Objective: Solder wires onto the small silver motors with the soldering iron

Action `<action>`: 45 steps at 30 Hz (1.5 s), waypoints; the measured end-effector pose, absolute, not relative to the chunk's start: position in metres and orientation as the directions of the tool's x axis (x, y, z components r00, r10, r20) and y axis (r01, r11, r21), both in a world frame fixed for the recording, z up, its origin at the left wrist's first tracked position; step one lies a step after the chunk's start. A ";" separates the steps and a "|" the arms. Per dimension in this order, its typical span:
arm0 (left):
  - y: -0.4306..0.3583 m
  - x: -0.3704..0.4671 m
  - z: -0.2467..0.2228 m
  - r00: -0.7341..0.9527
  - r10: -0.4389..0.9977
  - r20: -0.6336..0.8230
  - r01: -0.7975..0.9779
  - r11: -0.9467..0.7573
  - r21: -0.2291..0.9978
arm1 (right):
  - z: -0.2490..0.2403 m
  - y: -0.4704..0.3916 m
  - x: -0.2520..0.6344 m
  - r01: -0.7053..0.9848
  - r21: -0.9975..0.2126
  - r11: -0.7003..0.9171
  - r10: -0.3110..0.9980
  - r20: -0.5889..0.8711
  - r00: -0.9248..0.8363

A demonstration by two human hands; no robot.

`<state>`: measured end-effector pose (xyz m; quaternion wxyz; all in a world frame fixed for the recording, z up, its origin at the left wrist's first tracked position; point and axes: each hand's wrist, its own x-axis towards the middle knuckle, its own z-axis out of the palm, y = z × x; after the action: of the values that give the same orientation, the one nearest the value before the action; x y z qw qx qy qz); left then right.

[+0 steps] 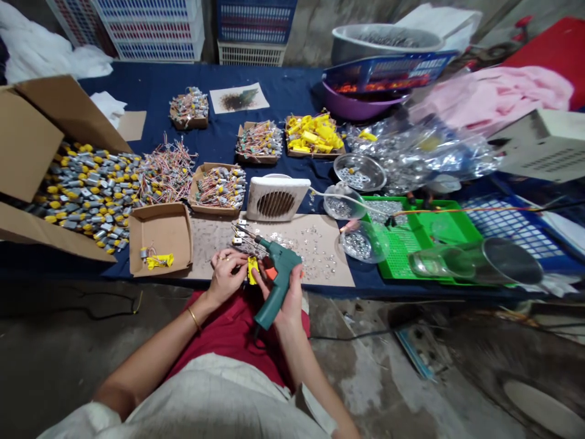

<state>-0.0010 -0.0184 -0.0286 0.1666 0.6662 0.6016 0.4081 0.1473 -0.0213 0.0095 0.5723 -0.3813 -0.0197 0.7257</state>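
My right hand (290, 299) is closed around a dark green gun-shaped tool (280, 281) with an orange trigger, its thin tip pointing up and left. The thumb side of that hand also touches a small yellow plastic part (252, 270). My left hand (227, 275) pinches the left side of the same yellow part, its fingers bent together. Just above the hands, small metal pieces and a white-and-silver part lie on a cardboard sheet (326, 268). A shallow cardboard box (161, 228) to the left holds a yellow part (159, 261) with a wired motor.
A large carton (34, 146) with many motors stands at left. Behind the sheet are a white fan-like unit (278, 198), boxes of wired motors, a box of yellow parts (315, 134) and bowls of metal pieces. Green trays (397, 250) sit at right. A cable trails below the table.
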 end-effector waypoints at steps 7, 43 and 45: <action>-0.019 -0.003 -0.028 -0.052 0.940 0.338 0.682 -0.214 0.699 | 0.010 -0.021 0.147 -0.831 -0.447 -0.331 0.837 -0.546 -0.040; -0.013 -0.007 -0.042 -0.023 0.889 0.457 0.607 -0.351 0.713 | 0.006 -0.020 0.147 -0.841 -0.430 -0.328 0.821 -0.570 -0.029; -0.012 -0.007 -0.040 -0.024 0.885 0.465 0.606 -0.357 0.711 | 0.005 -0.020 0.147 -0.838 -0.439 -0.324 0.823 -0.568 -0.021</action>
<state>-0.0068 -0.0123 -0.0402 0.1510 0.6820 0.5463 0.4621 0.1469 -0.0204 0.0054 0.5812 -0.3895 0.0099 0.7145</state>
